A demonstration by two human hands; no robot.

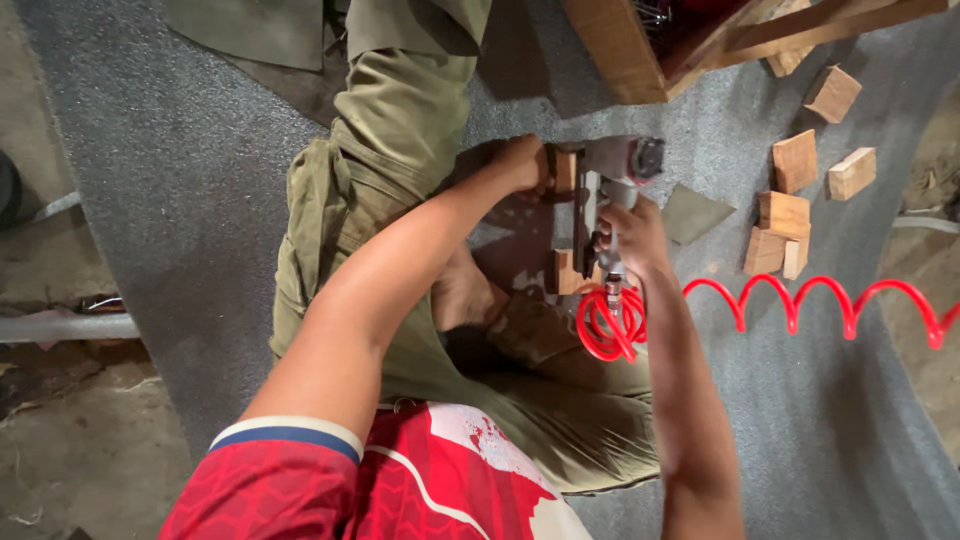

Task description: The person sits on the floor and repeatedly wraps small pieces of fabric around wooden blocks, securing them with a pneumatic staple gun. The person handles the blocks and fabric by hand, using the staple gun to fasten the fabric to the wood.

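1. The person sat on the grey mat [180, 200] on the floor, with a small wooden piece [566, 272] in front of the bent legs.
2. The left hand [520, 165] was closed around the top of the wooden piece and held it steady. It would do well to keep those fingers away from the nose of the tool.
3. The right hand [632, 235] was wrapped tight around the handle of the grey nail gun [600, 185], which was pressed against the wood.
4. The red curly hose [800, 300] ran from the gun's bottom across the mat to the right. It seemed best to keep it loose so it did not pull the gun sideways.
5. I think the gun should sit flat and square on the wood before firing.
6. More wooden blocks [790, 215] lay nearby on the right, within reach.
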